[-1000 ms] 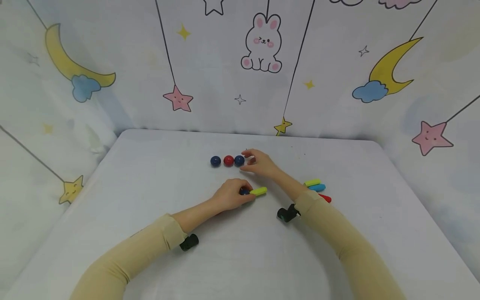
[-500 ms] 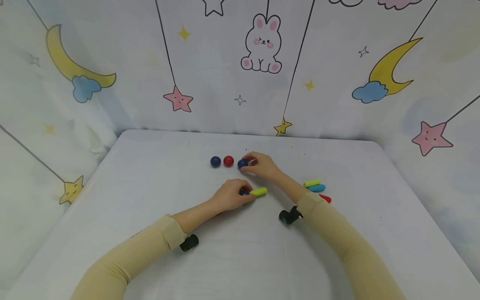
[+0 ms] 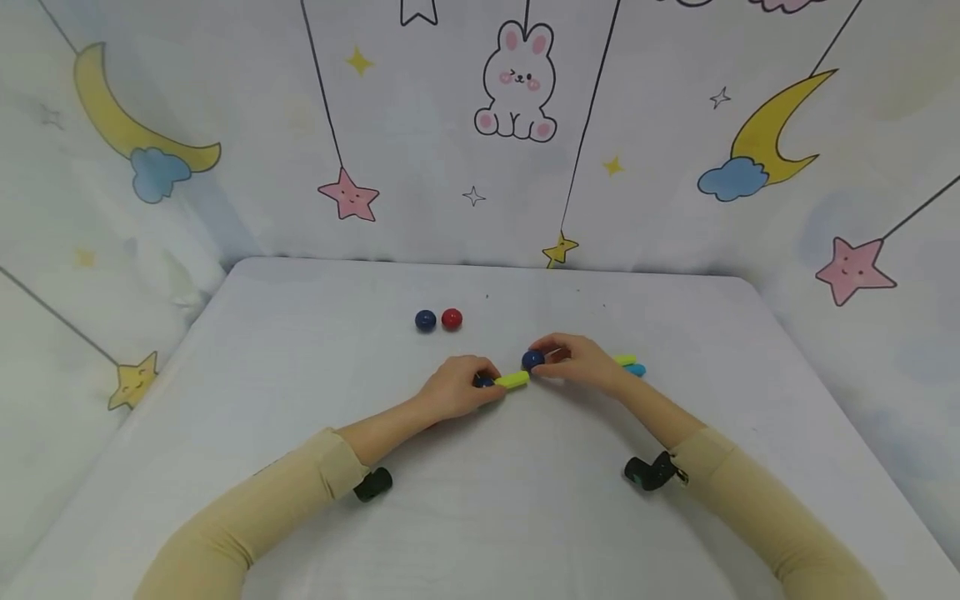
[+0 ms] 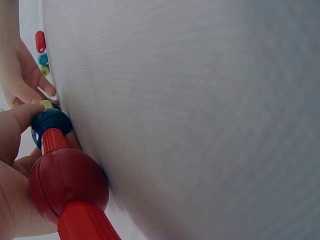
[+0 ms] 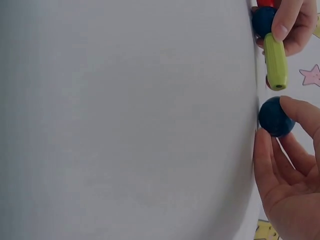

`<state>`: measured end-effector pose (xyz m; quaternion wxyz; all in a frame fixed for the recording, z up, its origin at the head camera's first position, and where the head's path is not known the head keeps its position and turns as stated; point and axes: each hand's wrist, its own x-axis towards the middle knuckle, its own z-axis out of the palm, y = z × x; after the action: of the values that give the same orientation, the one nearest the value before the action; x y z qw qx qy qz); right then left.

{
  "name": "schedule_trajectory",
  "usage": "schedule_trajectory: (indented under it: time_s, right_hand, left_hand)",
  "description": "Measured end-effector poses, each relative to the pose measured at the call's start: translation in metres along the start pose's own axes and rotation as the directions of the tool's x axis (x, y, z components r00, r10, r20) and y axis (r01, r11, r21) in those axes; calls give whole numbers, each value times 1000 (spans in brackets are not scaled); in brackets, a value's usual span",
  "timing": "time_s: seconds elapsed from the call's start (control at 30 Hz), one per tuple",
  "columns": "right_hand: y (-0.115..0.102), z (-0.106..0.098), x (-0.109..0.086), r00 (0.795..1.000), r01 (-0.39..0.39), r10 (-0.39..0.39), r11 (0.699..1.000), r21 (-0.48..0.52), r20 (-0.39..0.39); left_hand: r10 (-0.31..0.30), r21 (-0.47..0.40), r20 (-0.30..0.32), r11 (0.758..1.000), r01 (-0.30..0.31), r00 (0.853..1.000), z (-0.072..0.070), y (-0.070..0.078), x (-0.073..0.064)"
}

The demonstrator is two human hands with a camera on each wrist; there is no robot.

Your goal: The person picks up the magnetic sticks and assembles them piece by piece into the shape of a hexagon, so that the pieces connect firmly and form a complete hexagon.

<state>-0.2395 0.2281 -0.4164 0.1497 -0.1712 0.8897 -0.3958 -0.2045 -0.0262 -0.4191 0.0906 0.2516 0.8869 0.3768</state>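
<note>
My left hand (image 3: pixel 455 389) grips a dark blue ball (image 4: pixel 51 124) low over the table. From that ball a yellow-green rod (image 3: pixel 513 380) points right. In the left wrist view, a short red rod (image 4: pixel 54 140) joins it to a red ball (image 4: pixel 67 184), and a further red rod (image 4: pixel 86 221) extends from there. Between thumb and fingertips, my right hand (image 3: pixel 581 361) pinches another dark blue ball (image 5: pixel 276 117). This ball is close to the free end of the yellow-green rod; the right wrist view has a small gap between them.
On the white table (image 3: pixel 480 517), a loose dark blue ball (image 3: pixel 425 321) and a red ball (image 3: pixel 452 318) lie farther back. Behind my right wrist are a yellow-green rod (image 3: pixel 625 360) and a blue rod (image 3: pixel 636 370). A loose red rod (image 4: pixel 40 42) shows in the left wrist view.
My right hand has taken the rightmost dark blue ball from the row and carried it right and nearer, beside the rod's end. My left hand keeps its grip, nearly still.
</note>
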Motion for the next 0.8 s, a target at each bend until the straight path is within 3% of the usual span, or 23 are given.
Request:
schedule_trajectory:
  time_s: [0.23, 0.5, 0.8]
  right_hand:
    - [0, 2, -15, 1000, 6, -6, 1000, 24, 2]
    - [0, 4, -17, 1000, 18, -18, 998, 63, 5]
    - [2, 4, -19, 1000, 10, -12, 994, 108, 16]
  left_hand:
    - [-33, 10, 5, 999, 33, 999, -1, 0, 1]
    - [-46, 16, 14, 999, 46, 999, -3, 4, 2]
    - [-17, 27, 65, 1000, 15, 998, 0, 11, 22]
